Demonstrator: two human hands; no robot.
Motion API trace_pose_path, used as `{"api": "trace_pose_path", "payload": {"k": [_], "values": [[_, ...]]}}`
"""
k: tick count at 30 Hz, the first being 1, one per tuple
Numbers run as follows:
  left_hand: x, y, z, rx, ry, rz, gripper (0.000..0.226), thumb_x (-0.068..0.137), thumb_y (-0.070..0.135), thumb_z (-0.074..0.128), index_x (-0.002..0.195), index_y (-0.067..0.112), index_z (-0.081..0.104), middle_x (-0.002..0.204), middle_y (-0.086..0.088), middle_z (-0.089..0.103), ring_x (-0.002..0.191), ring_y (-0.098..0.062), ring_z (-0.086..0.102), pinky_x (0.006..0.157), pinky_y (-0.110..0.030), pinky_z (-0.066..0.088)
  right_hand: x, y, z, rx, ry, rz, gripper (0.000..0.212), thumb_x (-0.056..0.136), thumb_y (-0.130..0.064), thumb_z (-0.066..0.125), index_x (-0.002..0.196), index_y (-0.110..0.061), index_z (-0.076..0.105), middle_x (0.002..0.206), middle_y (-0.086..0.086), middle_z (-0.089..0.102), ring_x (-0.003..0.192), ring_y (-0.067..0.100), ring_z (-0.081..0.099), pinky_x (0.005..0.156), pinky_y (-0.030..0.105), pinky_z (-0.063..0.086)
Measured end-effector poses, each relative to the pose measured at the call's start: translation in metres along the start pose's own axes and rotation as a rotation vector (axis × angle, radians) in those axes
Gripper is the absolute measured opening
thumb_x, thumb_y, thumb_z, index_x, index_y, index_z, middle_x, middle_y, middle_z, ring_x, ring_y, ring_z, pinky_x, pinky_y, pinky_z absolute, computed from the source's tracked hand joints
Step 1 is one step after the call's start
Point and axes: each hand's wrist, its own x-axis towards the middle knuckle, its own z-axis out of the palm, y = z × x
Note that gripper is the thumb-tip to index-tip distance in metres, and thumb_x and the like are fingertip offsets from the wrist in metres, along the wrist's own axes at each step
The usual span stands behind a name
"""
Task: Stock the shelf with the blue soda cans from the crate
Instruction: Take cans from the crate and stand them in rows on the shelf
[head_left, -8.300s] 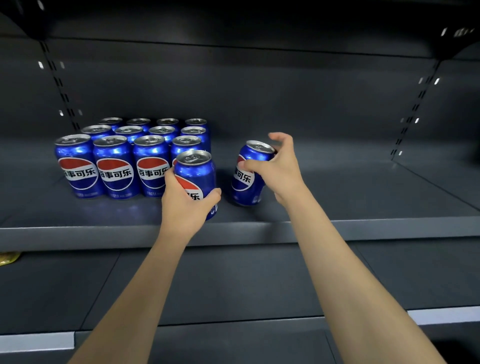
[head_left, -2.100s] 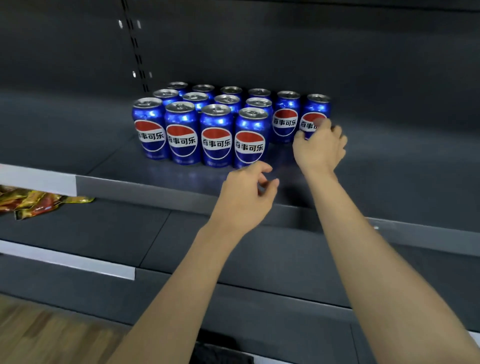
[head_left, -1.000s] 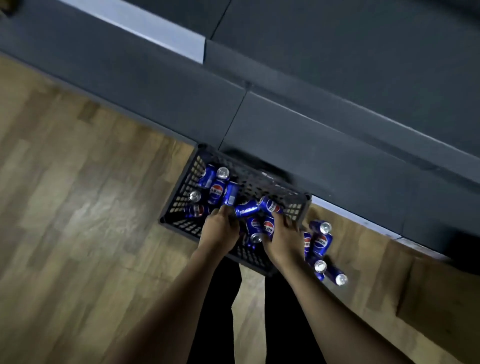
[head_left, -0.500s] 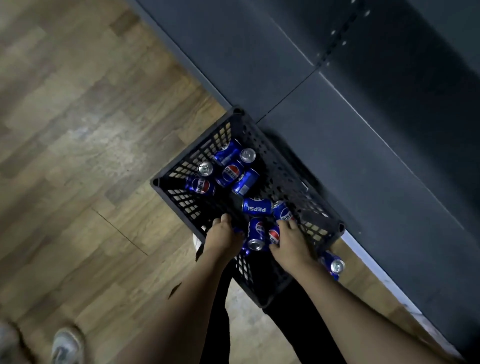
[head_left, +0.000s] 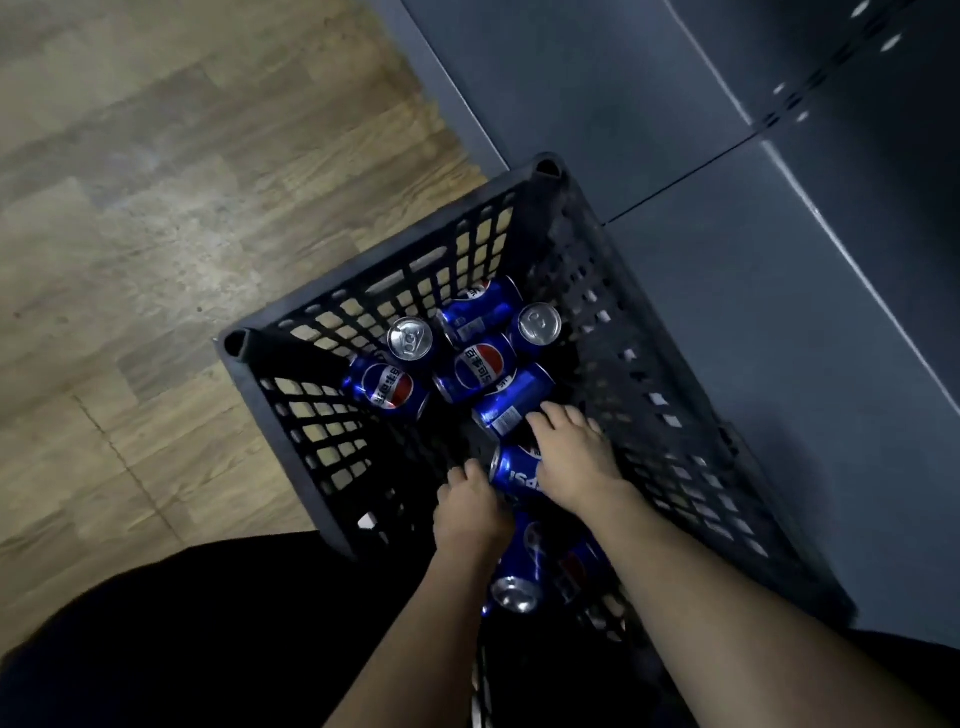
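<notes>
Head view, looking straight down: you are bent over a black plastic lattice crate (head_left: 332, 415) that sits on a light wood-plank floor (head_left: 156, 208). The crate's right side lies against the grey metal base of the shelving unit (head_left: 753, 312), which fills the right and far part of the frame.

Inside the crate is a loose pile of blue soda cans. Toward the far end, two stand upright with their silver tops facing you: one on the left (head_left: 410, 339) and one on the right (head_left: 540, 323). Between and around them, other blue cans lie on their sides, among them one with a red, white and blue round logo (head_left: 387, 389) at the left, one in the middle (head_left: 475, 369), and one at the far wall (head_left: 480, 306).

Both your bare forearms reach down into the near half of the crate, hands close together. Your right hand (head_left: 574, 462) lies over a blue can on its side (head_left: 514, 473) with white lettering; the fingers curl down over it, and their tips touch the next can beyond it (head_left: 511, 402). Your left hand (head_left: 470, 512) is just left of that lettered can, its fingers curled down; whether it grips a can cannot be told. Nearer still, between your wrists, another blue can (head_left: 517, 587) lies with its silver end toward you.

Dark clothing (head_left: 182, 649) fills the near left corner.
</notes>
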Motion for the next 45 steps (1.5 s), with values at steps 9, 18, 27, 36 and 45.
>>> {"api": "trace_pose_path", "payload": {"k": [9,18,27,36,45], "values": [[0.079,0.021,0.072,0.765,0.153,0.661,0.048,0.100,0.022,0.027,0.144,0.003,0.028,0.139,-0.016,0.041,0.122,-0.031,0.042,0.100,-0.038,0.034,0.079,0.029,0.022,-0.309,0.149,-0.331,0.078,0.086,-0.008,0.055,0.151,-0.014,0.012,0.157,0.008,0.013,0.144,0.025,0.013,0.117,0.034,0.005],[0.103,0.032,0.073,0.869,0.166,0.552,0.043,0.090,0.015,0.034,0.128,0.005,0.051,0.106,-0.015,0.059,0.092,-0.029,0.059,0.080,-0.034,0.045,0.084,0.045,0.026,-0.317,0.179,-0.379,0.057,0.096,-0.008,0.033,0.150,-0.010,0.014,0.153,0.011,0.018,0.141,0.028,0.017,0.119,0.036,0.007],[0.079,0.000,0.035,0.802,0.099,0.266,0.037,0.100,0.018,0.034,0.134,0.005,0.037,0.136,-0.016,0.046,0.123,-0.034,0.045,0.099,-0.040,0.033,0.071,0.041,0.030,-0.240,0.135,-0.316,0.067,0.088,-0.005,0.051,0.148,-0.009,0.021,0.150,0.011,0.024,0.140,0.028,0.021,0.119,0.036,0.009],[0.085,-0.031,0.003,0.719,0.093,-0.048,0.044,0.092,0.016,0.054,0.131,0.008,0.036,0.132,-0.011,0.048,0.122,-0.030,0.046,0.099,-0.039,0.037,0.103,0.011,0.046,-0.404,0.136,-0.193,0.076,0.088,-0.038,0.059,0.147,-0.011,0.019,0.147,0.015,0.027,0.138,0.031,0.023,0.117,0.042,0.011],[0.034,-0.010,-0.021,0.685,0.160,-0.022,0.051,0.089,0.020,0.057,0.133,0.010,0.034,0.133,-0.011,0.046,0.124,-0.029,0.042,0.101,-0.038,0.034,0.033,0.018,0.044,-0.273,-0.007,-0.104,0.067,0.084,-0.020,0.065,0.142,-0.011,0.032,0.143,0.010,0.034,0.136,0.032,0.025,0.115,0.045,0.015]]}}
